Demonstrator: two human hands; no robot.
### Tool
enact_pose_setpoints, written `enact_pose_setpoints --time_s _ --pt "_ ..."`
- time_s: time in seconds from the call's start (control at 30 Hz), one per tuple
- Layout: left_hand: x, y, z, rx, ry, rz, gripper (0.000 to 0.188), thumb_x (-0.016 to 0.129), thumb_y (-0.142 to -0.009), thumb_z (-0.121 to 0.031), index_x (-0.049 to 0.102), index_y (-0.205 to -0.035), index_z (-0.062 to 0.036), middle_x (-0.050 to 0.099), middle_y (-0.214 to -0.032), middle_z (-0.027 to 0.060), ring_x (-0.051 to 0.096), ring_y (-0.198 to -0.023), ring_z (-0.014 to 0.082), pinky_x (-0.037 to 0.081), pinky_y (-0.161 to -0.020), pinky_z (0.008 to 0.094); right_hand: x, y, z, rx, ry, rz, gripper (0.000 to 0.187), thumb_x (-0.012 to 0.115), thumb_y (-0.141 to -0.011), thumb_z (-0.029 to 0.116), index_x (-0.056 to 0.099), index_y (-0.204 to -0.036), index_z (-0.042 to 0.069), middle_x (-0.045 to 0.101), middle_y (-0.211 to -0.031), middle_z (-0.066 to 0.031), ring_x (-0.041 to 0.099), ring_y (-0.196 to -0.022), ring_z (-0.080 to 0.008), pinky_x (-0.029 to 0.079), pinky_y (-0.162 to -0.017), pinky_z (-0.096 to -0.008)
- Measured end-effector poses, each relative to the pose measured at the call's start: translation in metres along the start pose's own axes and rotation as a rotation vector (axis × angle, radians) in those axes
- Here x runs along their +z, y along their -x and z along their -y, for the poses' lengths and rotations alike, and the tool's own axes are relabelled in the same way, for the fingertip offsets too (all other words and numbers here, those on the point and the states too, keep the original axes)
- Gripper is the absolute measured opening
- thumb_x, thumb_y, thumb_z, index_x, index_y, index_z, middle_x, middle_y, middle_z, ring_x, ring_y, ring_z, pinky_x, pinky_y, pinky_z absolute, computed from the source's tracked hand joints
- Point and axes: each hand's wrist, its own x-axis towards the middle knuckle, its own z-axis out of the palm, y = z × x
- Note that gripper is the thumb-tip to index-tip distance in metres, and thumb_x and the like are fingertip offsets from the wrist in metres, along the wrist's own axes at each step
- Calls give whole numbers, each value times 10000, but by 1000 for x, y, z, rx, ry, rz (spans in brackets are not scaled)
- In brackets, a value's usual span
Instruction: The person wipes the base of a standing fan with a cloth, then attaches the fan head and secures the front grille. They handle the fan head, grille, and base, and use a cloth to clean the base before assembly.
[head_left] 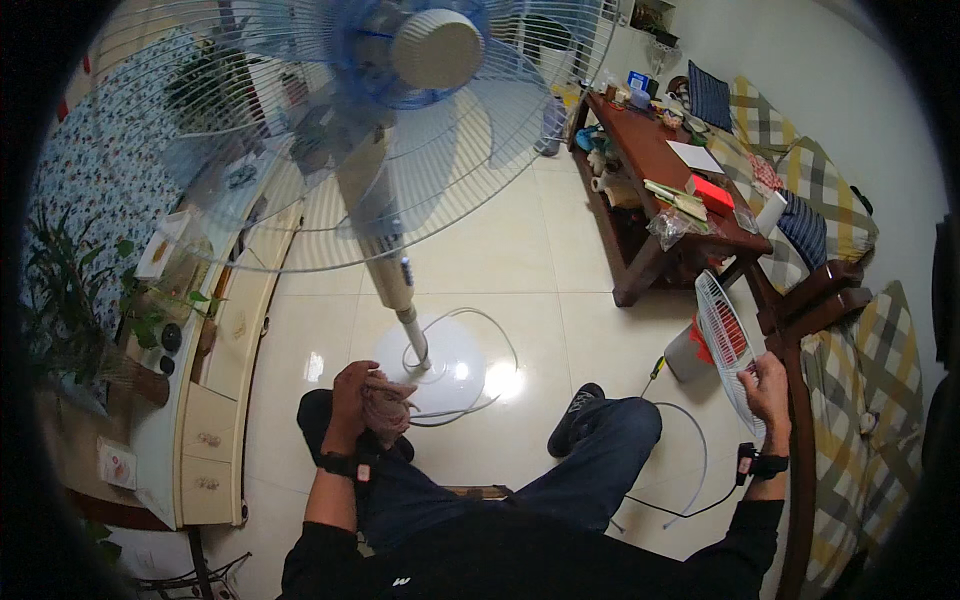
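Note:
My left hand (350,395) is closed around a crumpled pinkish-brown cloth (388,412), just beside the lower pole (415,335) of a standing fan. The fan's pale blue blades (450,140) and beige hub (440,50) fill the top of the view, with a wire guard around them. Its round white base (455,365) rests on the floor in front of me, a pale cord looped over it. Out to the right, my right hand (768,390) grips the rim of a loose round white wire grille (728,340), held tilted on edge.
Behind the grille stands a grey bin (690,355) with a red liner; a yellow-and-black screwdriver (656,368) is beside it. A cluttered brown wooden table (650,165), a plaid-covered sofa (850,400) and, at left, a cream cabinet (210,430) with plants surround the tiled floor.

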Motion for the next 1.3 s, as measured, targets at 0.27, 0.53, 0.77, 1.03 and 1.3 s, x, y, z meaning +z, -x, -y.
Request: enact_pose_setpoints --time_s 0.27,0.53,0.77,1.03,1.3 --pt "15 7 6 22 74 38 239 647 -1036 -274 684 -1064 -40 694 -910 49 675 -834 147 567 -759 298 -98 -21 95 -155 -211 256 267 803 -818 145 616 -881 -35 454 -838 -107 495 -809 -252 435 -741 -371" --pt "73 24 13 -14 91 188 213 708 -990 -182 685 -1101 -2 693 -891 32 638 -781 104 535 -708 251 -134 -46 178 -430 -843 392 240 813 -876 161 675 -955 -19 547 -940 -46 549 -899 -153 431 -802 -301" --pt "89 46 32 153 -219 397 513 796 -916 -171 589 -1338 34 699 -964 65 692 -885 125 552 -776 258 -135 -12 221 -687 -1177 157 381 846 -799 269 690 -1014 -4 570 -856 -67 491 -756 -144 347 -656 -282" --pt "84 68 33 123 -321 502 952 808 -840 -41 247 -1609 -40 506 -1476 167 631 -1223 228 569 -983 360 -133 0 218 -647 -1287 92 459 860 -722 420 695 -782 -4 558 -805 -50 507 -678 -130 346 -595 -283" --pt "46 71 15 145 -119 400 929 794 -806 61 302 -1587 -39 487 -1526 125 495 -1403 258 499 -1118 420 -128 16 237 -711 -1151 286 423 853 -729 420 724 -804 24 608 -807 -59 535 -662 -141 351 -573 -286"
